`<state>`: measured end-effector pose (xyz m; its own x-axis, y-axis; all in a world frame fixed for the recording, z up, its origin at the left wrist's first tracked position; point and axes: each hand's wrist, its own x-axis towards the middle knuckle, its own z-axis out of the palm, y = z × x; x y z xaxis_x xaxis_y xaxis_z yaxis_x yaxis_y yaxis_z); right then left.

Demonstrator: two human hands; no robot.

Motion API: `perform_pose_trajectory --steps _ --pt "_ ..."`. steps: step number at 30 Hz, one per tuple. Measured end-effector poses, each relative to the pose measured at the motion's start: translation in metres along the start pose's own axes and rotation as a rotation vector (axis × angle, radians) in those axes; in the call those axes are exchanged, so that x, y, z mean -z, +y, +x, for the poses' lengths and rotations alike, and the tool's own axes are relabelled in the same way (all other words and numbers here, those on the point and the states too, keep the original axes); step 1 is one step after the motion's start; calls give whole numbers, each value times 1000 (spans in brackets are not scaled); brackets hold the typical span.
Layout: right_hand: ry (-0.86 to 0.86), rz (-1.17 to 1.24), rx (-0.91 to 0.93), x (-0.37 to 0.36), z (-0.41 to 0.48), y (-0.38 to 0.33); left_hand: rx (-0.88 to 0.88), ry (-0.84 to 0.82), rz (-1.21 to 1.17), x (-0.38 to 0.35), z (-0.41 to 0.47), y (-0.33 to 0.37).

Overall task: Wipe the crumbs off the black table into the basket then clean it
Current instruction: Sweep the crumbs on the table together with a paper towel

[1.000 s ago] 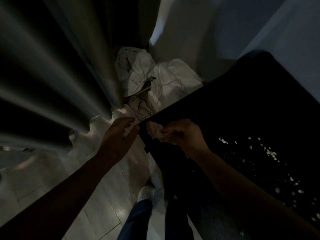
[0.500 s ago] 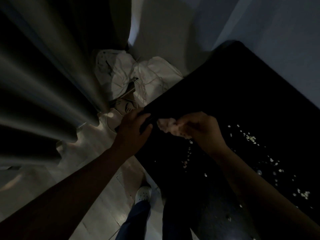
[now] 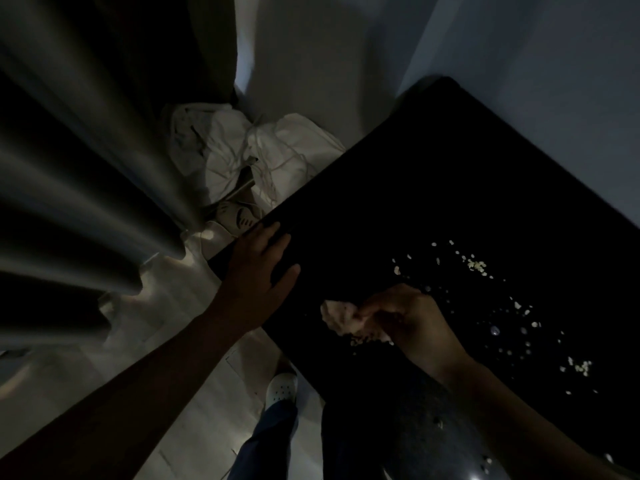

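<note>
our left hand flat with fingers spread on the table's left edge, our right hand clutching a crumpled cloth near its front edge, crumbs scattered toward the right

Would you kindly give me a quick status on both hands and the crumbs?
Left hand flat on black table edge. Right hand grips crumpled cloth. Crumbs scattered right of cloth, few beside it.

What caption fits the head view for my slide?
The left hand rests on the black table; the right hand grips a cloth beside scattered crumbs.
</note>
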<state>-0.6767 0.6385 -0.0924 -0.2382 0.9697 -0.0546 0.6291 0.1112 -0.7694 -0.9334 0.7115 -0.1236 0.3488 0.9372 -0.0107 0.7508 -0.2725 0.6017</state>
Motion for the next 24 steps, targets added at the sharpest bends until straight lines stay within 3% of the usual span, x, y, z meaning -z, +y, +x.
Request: perform_pose_trajectory --steps 5,8,13,19,22,24 --pt "212 123 -47 33 45 -5 -13 -59 -77 -5 9 19" --pt "287 58 -37 43 88 8 -31 -111 -92 -10 10 21" --pt "240 -133 -41 32 102 44 -53 -110 -50 -20 12 22" --pt "163 94 -84 19 20 51 -56 -91 -99 -27 19 32" --pt "78 90 -123 28 -14 50 -49 -165 -99 -28 26 39" --pt "107 157 -116 42 -12 45 -58 -191 -32 -31 27 39"
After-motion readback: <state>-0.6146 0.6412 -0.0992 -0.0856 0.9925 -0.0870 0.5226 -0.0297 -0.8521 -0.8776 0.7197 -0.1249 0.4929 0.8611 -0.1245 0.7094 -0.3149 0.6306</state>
